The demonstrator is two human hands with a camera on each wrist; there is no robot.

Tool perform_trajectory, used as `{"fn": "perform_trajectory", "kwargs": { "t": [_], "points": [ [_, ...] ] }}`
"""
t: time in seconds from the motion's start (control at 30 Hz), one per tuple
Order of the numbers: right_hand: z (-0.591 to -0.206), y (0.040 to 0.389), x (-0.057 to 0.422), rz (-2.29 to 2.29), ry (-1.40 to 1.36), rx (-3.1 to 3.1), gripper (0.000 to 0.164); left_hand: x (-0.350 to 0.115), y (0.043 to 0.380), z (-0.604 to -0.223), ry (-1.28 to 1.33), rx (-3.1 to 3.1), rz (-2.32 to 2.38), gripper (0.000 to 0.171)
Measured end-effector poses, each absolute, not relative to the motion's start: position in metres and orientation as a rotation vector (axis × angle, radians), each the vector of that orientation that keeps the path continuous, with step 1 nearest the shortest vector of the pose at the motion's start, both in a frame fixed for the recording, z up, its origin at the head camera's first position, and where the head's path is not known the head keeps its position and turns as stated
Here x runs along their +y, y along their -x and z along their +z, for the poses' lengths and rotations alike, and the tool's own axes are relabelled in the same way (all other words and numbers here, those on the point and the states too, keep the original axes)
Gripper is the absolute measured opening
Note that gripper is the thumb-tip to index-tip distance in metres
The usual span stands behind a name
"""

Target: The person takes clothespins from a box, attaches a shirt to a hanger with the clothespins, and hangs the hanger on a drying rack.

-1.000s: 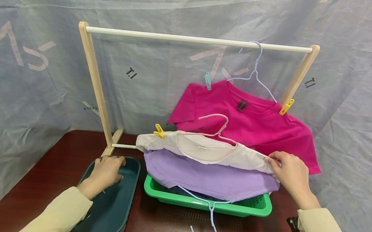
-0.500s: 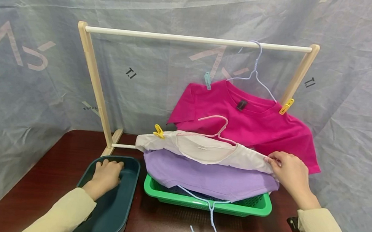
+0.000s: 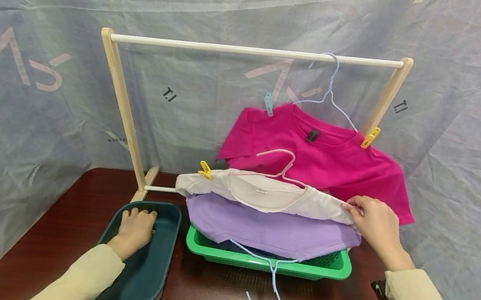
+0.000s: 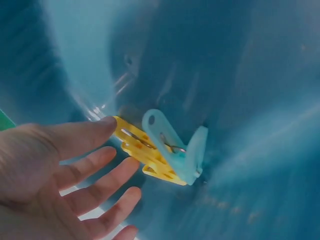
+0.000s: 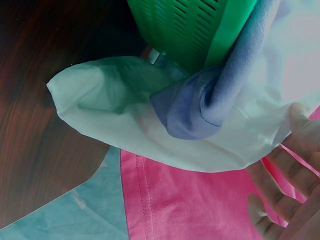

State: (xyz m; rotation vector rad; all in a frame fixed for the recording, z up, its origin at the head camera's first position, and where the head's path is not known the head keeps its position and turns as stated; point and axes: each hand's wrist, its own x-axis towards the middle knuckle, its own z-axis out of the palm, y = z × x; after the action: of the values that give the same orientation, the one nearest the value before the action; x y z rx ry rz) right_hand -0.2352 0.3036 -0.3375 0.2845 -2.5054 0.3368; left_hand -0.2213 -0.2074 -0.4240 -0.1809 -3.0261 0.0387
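In the left wrist view, the left hand (image 4: pixel 75 175) reaches into the dark teal tray (image 3: pixel 140 289). Its thumb tip is at the end of a yellow clothespin (image 4: pixel 150 155), its fingers loosely bent alongside. A light blue clothespin (image 4: pixel 172 147) lies against the yellow one. At the right, the right hand (image 3: pixel 376 227) pinches the sleeve side of a white shirt (image 3: pixel 323 204) between thumb and fingers. The shirt carries a pink hanger (image 3: pixel 283 174) and, on its left shoulder in view, a yellow clothespin (image 3: pixel 205 170).
A purple garment (image 3: pixel 271 230) lies over the green basket (image 3: pixel 263 264), a blue hanger (image 3: pixel 273 287) sticking out in front. Behind, a magenta T-shirt (image 3: pixel 329 152) hangs from the rack's white rail (image 3: pixel 234 49) with clothespins at its shoulders. Wooden posts (image 3: pixel 122 107) flank it.
My left hand has shifted slightly within the tray, and its fingers have drawn in a little. The right hand and the shirt stay where they were.
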Motion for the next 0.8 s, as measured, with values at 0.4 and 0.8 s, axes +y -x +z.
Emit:
{"fn": "perform_trajectory", "kwargs": {
  "t": [0.4,0.8],
  "points": [
    [-0.3359,0.2351,0.3042,0.331,-0.275,-2.528,0.007,-0.2091,0.2219,-0.4271,0.185,-3.038,0.015,0.023],
    [-0.3358,0.2352,0.3034,0.331,-0.285,-2.527,0.007,-0.2095,0.2226,-0.4312,0.193,-3.058,-0.011,0.030]
  ]
}}
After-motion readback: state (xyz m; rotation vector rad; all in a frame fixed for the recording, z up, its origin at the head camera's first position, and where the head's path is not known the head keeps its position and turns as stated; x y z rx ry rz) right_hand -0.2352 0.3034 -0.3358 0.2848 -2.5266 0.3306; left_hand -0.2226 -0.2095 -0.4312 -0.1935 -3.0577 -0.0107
